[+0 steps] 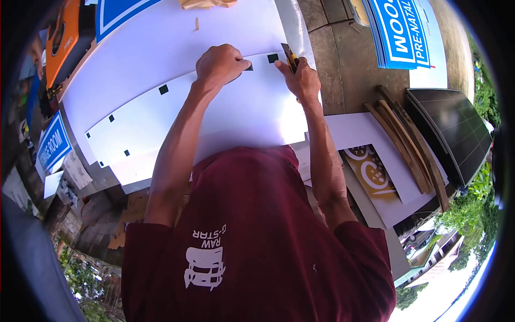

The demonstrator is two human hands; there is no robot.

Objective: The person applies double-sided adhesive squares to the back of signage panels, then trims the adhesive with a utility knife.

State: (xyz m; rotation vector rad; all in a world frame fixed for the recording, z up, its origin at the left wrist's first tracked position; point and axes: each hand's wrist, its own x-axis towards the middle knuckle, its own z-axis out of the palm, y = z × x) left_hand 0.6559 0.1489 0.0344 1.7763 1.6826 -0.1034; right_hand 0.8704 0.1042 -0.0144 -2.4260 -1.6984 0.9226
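Observation:
A long white board [214, 112] with several small black squares lies on a larger white surface [145, 48]. My left hand [219, 65] is closed at the board's far edge, its fingertips at a black square [249, 68]; what they pinch, if anything, is hidden. Near the board's far right corner, my right hand [301, 80] is wrapped round a yellow and black cutter knife [291, 58], its blade pointing away from me. Just left of the right thumb sits another black square [273, 58].
Blue and white signs [399, 32] are stacked at the upper right. Wooden strips [405, 145] and a dark panel [453, 129] lie at the right. An orange case [63, 40] stands at the upper left, and crumpled brown paper [206, 3] lies at the top.

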